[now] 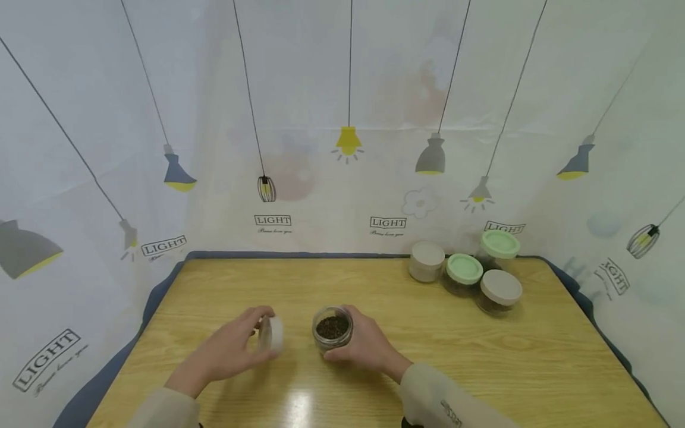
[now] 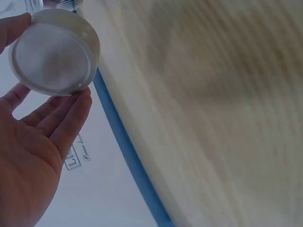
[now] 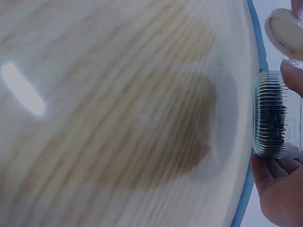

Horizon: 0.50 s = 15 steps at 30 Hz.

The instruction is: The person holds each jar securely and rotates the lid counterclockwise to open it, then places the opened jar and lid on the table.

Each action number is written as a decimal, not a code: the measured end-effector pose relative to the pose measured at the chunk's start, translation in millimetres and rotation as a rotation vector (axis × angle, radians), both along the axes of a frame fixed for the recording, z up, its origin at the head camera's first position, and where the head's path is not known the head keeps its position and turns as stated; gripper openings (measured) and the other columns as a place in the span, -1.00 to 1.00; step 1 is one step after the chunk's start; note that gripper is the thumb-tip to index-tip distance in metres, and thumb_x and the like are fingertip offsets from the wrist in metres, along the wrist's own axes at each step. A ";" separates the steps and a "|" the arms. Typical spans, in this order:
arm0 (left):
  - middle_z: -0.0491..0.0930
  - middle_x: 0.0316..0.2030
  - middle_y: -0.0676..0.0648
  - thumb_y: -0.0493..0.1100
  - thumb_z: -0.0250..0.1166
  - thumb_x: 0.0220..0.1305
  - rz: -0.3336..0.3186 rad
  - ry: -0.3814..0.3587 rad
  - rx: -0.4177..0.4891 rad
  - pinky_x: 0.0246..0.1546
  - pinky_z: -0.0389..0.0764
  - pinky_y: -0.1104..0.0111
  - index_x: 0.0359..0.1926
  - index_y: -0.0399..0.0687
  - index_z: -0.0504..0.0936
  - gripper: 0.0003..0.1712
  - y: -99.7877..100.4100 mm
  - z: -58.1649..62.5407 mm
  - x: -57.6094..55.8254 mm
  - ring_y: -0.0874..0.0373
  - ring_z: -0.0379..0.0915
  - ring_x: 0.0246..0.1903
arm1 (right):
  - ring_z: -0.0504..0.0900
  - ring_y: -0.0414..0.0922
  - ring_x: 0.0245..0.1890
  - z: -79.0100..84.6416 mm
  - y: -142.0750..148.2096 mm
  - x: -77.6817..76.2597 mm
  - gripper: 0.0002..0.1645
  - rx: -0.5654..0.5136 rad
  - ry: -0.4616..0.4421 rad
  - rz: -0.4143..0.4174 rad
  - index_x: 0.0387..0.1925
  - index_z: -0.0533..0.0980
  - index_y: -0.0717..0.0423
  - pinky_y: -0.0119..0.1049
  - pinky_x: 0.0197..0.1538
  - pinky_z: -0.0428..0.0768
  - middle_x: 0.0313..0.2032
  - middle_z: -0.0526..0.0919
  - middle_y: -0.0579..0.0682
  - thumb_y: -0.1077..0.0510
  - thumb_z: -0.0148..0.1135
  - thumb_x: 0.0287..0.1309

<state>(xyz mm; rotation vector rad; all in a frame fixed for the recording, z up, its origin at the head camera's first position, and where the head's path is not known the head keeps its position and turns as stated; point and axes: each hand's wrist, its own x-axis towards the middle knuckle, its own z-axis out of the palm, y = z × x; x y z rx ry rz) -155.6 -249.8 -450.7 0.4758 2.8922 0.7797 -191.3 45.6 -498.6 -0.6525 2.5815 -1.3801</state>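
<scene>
Hand on the left [image 1: 230, 348], bent round a flat, round, white lid [image 1: 276, 336], pinching it with thumb on one edge and fingertips on the other, with a gap between lid and palm. Lid tipped up like a coin on its edge, not lying flat. Hard to tell which face is the inside one.

Hand on the right [image 1: 369, 342], wrapped round the right side of a round, see-through jar with ribbed sides [image 3: 271, 116], thumb on the near side, fingers on the far side. Mouth of the jar up, no lid on it, dark crumbly bits [image 1: 333, 327] inside.

Between lid and jar, a small gap: near, not touching. Jar to the right of the lid, its long line going up and down; lid turned on edge, so not lined up flat with the mouth. Lid much nearer the left side's fingers. Hard to tell how high the lid is next to the mouth.

Under both, a tan, wood-look tabletop [image 1: 257, 282]. Well apart, in the far right corner, a pale jar with a white lid [image 1: 426, 261], a low jar with a mint green lid [image 1: 463, 273], a taller jar with a mint green lid [image 1: 499, 246] and a dark-filled jar with a white lid [image 1: 500, 291].
</scene>
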 end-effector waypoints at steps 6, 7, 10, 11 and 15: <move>0.46 0.18 -0.07 0.29 0.39 0.08 0.049 -0.049 0.180 0.20 0.51 0.03 0.20 0.14 0.26 -0.22 -14.7 -14.8 11.0 -0.10 0.47 0.18 | 0.56 -0.03 0.14 0.1 -16.9 -9.3 0.13 -0.009 -0.037 -0.003 0.32 0.28 0.15 -0.03 0.21 0.52 0.14 0.57 0.02 -0.11 0.62 -0.29; 0.45 0.20 -0.08 0.27 0.40 0.08 0.051 -0.055 0.202 0.21 0.50 0.03 0.21 0.13 0.24 -0.21 -15.7 -16.4 12.3 -0.12 0.46 0.20 | 0.55 -0.03 0.15 -0.3 -19.7 -10.6 0.14 -0.008 -0.042 -0.004 0.33 0.27 0.14 -0.02 0.21 0.51 0.15 0.57 0.02 -0.12 0.61 -0.28; 0.40 0.24 -0.12 0.19 0.44 0.06 0.049 -0.063 0.243 0.23 0.49 0.08 0.29 0.06 0.20 -0.11 -17.9 -21.0 15.5 -0.06 0.43 0.22 | 0.54 0.00 0.17 -0.8 -27.9 -14.7 0.15 -0.013 -0.048 -0.006 0.34 0.26 0.14 0.02 0.24 0.49 0.17 0.55 0.04 -0.12 0.61 -0.28; 0.38 0.24 -0.13 0.16 0.46 0.05 0.044 -0.056 0.248 0.19 0.52 0.09 0.32 0.02 0.18 -0.07 -18.6 -22.3 16.8 -0.05 0.44 0.19 | 0.54 0.00 0.18 -1.1 -30.5 -16.2 0.14 -0.012 -0.047 -0.005 0.34 0.26 0.13 0.02 0.25 0.49 0.18 0.55 0.04 -0.12 0.61 -0.27; 0.38 0.18 -0.15 0.04 0.54 -0.07 0.027 0.004 0.235 0.09 0.57 0.16 0.35 -0.08 0.17 0.03 -20.8 -27.2 22.3 0.04 0.45 0.09 | 0.53 -0.01 0.19 -1.3 -40.0 -20.8 0.14 -0.009 -0.047 -0.006 0.34 0.27 0.10 0.00 0.26 0.48 0.19 0.54 0.03 -0.11 0.62 -0.29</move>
